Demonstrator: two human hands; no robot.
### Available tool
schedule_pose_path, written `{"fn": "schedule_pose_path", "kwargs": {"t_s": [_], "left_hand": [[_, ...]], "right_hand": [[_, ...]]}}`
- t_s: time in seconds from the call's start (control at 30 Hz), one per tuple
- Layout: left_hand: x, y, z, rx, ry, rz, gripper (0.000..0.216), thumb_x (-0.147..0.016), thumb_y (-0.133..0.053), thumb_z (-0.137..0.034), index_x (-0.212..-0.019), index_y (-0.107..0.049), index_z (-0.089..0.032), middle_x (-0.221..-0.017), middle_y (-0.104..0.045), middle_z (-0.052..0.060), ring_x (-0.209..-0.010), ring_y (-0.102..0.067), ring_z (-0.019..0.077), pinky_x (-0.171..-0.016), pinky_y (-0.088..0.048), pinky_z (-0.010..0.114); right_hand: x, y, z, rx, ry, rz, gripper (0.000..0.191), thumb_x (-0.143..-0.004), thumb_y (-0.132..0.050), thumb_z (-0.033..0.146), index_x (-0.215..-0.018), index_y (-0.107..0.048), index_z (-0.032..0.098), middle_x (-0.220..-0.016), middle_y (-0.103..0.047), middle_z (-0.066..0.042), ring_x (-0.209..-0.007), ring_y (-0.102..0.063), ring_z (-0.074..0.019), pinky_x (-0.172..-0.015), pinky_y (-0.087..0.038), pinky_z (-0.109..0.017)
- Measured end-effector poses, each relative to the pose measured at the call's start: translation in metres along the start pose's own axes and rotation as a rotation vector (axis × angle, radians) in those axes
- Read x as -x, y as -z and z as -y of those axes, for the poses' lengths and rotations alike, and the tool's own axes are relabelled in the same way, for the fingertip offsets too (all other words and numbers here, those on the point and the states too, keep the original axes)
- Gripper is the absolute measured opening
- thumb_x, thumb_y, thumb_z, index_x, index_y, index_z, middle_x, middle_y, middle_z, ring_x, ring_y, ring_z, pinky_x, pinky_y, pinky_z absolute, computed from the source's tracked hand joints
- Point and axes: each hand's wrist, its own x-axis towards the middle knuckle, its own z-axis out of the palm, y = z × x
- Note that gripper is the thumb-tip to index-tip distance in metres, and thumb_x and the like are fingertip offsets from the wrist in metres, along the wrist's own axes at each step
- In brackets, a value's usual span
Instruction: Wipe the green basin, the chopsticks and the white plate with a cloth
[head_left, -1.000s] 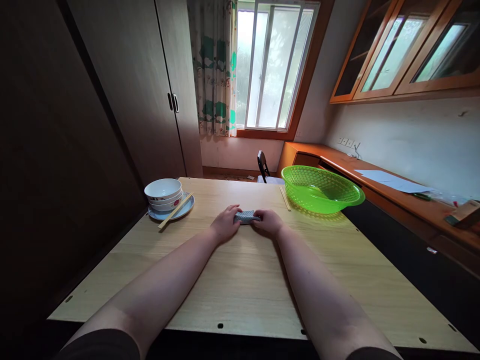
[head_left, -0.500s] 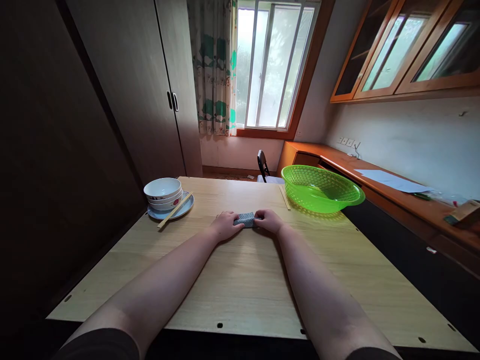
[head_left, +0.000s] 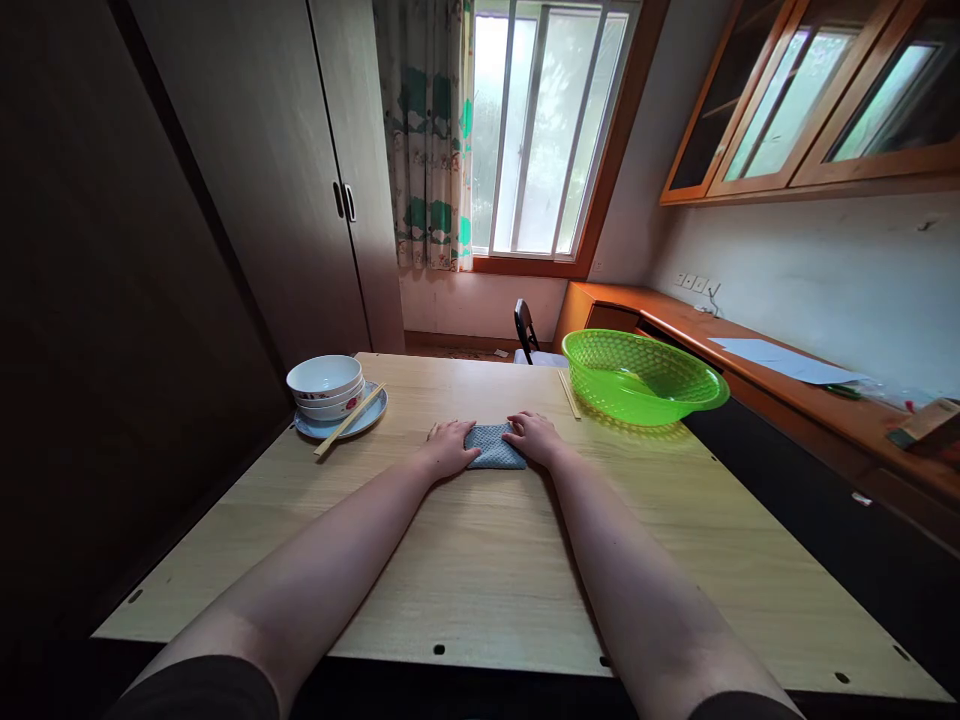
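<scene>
1. Your left hand [head_left: 448, 447] is lying palm down, its fingers [head_left: 441, 432] loosely spread and flat, pressing on the left edge of the grey-blue folded cloth [head_left: 493, 448].
2. Your right hand [head_left: 534, 438] is doing the same on the right edge, its fingers [head_left: 520, 424] stretched out flat and pinching nothing.
3. The cloth is lying flat between your two hands, touching both, its middle showing in the gap between them. It is sitting about midway across the pale wooden table [head_left: 480, 580], towards the far half.
4. To the far left, a stack of bowls [head_left: 325, 385] is standing on a plate [head_left: 374, 411], with chopsticks [head_left: 350, 420] leaning across the plate's rim.
5. To the far right, a green basket [head_left: 641, 377] is resting on the table, well apart from your right hand, and another pair of chopsticks [head_left: 569, 394] is lying just beside its left side.
6. Beyond the table's far edge, a dark chair [head_left: 524, 331] is standing below the window [head_left: 540, 130], and a patterned curtain [head_left: 424, 130] is hanging to its left.
7. A tall wardrobe [head_left: 300, 180] is filling the left wall; a wooden counter [head_left: 750, 345] with papers [head_left: 780, 360] is running along the right wall under glass-fronted cabinets [head_left: 810, 90].
</scene>
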Motion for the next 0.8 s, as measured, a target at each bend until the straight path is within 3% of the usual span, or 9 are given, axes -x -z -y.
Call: {"fn": "schedule_pose_path", "kwargs": {"t_s": [0.13,0.37,0.57,0.8], "left_hand": [[0.002,0.005,-0.002,0.068,-0.010,-0.024,0.059,-0.078,-0.065,-0.046,-0.131,-0.056,-0.022,-0.126,-0.065,0.010,-0.121,-0.055,0.0290,-0.106,-0.038,0.042],[-0.004,0.004,0.002,0.164,0.057,-0.084,0.026,-0.085,-0.058,-0.031,-0.108,-0.068,-0.022,-0.094,-0.073,0.005,-0.091,-0.066,0.0211,-0.083,-0.049,0.031],[-0.007,-0.001,0.007,0.235,-0.125,-0.093,0.025,-0.084,-0.050,-0.013,-0.091,-0.072,-0.022,-0.099,-0.071,0.003,-0.094,-0.065,0.0156,-0.086,-0.049,0.024],[-0.004,-0.003,0.008,0.193,-0.169,-0.070,0.023,-0.084,-0.054,-0.018,-0.093,-0.075,-0.024,-0.105,-0.073,0.003,-0.104,-0.064,0.0212,-0.098,-0.047,0.033]], "right_hand": [[0.001,-0.001,-0.002,-0.056,0.061,0.002,0.029,-0.082,-0.068,0.037,-0.106,-0.071,0.021,-0.111,-0.068,-0.008,-0.108,-0.058,-0.0226,-0.094,-0.041,-0.033],[-0.003,-0.004,-0.003,-0.096,0.067,-0.021,0.018,-0.083,-0.068,0.032,-0.096,-0.072,0.021,-0.096,-0.070,-0.006,-0.097,-0.059,-0.0202,-0.089,-0.041,-0.032],[-0.002,-0.007,-0.005,-0.152,0.056,-0.033,0.014,-0.079,-0.068,0.028,-0.091,-0.071,0.021,-0.090,-0.069,-0.004,-0.085,-0.060,-0.0166,-0.079,-0.043,-0.028],[0.002,-0.008,-0.005,-0.245,0.021,-0.038,0.007,-0.078,-0.066,0.025,-0.082,-0.069,0.022,-0.077,-0.069,0.001,-0.072,-0.060,-0.0136,-0.067,-0.044,-0.024]]}}
